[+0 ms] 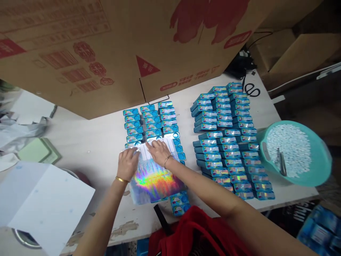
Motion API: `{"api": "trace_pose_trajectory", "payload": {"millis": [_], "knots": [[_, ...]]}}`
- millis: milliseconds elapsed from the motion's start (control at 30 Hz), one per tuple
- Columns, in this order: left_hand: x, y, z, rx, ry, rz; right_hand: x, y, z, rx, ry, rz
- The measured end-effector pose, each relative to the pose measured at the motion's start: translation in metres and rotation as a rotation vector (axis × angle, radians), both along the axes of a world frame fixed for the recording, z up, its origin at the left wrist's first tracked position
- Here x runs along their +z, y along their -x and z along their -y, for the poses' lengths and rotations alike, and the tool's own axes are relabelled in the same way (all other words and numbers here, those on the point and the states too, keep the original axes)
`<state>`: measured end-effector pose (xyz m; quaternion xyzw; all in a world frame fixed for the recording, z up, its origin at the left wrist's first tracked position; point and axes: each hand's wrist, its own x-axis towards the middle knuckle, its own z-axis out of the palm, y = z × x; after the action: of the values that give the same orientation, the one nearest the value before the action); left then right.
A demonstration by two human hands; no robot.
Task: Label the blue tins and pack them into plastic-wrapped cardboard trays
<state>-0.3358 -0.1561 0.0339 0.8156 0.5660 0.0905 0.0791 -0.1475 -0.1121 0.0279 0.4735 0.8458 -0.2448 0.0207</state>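
Foil sheet (157,181) looks light, slippery, best held by edges; left hand (128,164) and right hand (160,153) touch its twelve-o'clock end, grip unclear.

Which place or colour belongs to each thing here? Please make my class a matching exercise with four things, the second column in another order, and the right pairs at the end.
Column one
1. Shiny sheet
2. Bowl
3. Large carton
4. Metallic tool

Column two
A. Brown, with red printing
B. Lying on small white pieces
C. Under the left hand and right hand, with rainbow colours
D. Turquoise, at the right-hand end of the table

Right pairs
1-C, 2-D, 3-A, 4-B
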Motion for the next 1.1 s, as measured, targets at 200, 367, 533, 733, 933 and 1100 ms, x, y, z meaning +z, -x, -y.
{"api": "trace_pose_trajectory", "payload": {"millis": [200,367,533,733,933,1100], "knots": [[0.061,-0.029,0.054,0.283,-0.101,0.437,-0.01,-0.002,-0.001,-0.057,0.008,-0.124],[0.082,-0.057,0.037,0.908,-0.095,1.109,0.004,-0.01,0.015,-0.399,0.217,-0.79],[0.055,-0.082,0.007,1.028,0.048,1.411,0.031,-0.024,0.039,-0.578,0.495,-1.111],[0.016,-0.12,-0.028,0.932,0.197,1.358,0.022,-0.067,0.006,-0.706,0.192,-0.93],[-0.005,-0.158,-0.085,0.743,0.01,0.898,0.005,-0.117,-0.052,-0.676,-0.017,-0.535],[-0.013,-0.177,-0.102,0.78,0.066,0.555,-0.012,-0.128,-0.071,-0.65,-0.032,-0.242]]}}
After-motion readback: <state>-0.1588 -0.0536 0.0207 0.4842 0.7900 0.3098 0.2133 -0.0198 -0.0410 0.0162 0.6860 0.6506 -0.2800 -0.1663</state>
